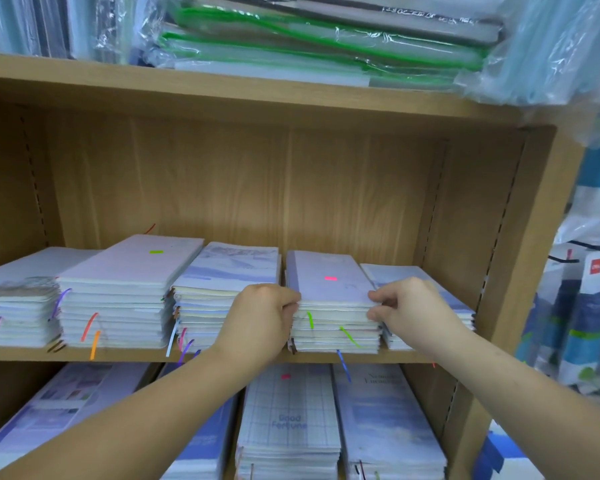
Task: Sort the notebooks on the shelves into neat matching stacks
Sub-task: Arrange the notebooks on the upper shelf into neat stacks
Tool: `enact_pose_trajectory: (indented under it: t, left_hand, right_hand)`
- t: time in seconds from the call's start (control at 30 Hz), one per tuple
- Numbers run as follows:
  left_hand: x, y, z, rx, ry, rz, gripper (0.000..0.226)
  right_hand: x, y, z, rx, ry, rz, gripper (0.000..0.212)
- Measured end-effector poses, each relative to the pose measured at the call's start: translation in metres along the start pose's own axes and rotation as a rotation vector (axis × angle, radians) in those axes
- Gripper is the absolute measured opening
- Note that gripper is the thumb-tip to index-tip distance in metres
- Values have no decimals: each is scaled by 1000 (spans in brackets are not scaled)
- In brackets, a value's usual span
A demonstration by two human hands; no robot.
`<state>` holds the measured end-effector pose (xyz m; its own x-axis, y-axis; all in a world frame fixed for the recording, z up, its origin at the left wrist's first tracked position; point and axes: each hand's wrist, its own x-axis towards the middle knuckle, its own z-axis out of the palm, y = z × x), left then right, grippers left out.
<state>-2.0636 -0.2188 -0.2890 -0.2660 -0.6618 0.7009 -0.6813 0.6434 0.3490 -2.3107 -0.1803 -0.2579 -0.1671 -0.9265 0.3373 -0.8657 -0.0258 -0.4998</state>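
notebook stacks (pixel 125 289) | five in a row, middle shelf (pixel 136 355) | flat | ribbons (pixel 89 327) dangling

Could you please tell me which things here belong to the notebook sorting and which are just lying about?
Part of the job: left hand and right hand, gripping the pink-tagged stack; green-tagged stack; blue-covered stack; Good Fortune stack below.
Lying about: green-edged wrapped folders above; packaged goods hanging at right.
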Motion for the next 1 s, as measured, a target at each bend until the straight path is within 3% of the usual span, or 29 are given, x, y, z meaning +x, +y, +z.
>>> enact_pose_trajectory:
  t: [0.3, 0.5, 0.6, 0.7, 0.8, 1.0]
  left_hand:
    - [4, -6, 5, 179, -55, 114, 21]
    - [-8, -6, -4, -1, 26, 103, 16]
    - [-19, -4, -12, -7, 65, 124, 12]
    - [-34, -5, -12, 29, -18, 61, 7]
    - [-42, -9, 3, 29, -202, -150, 20]
    - [-39, -11, 29, 29, -186, -226, 29]
  right_hand:
    - [0, 7, 1, 88, 36, 18, 29]
    - [-5, 10, 1, 78, 69, -23, 31]
    - [-12, 10, -2, 3, 175, -25, 14]
    - [-18, 17, 2, -70, 150, 14, 31]
    - [-23, 25, 20, -115, 15, 50, 40]
    - [-22, 29, 40, -64, -29, 67, 53]
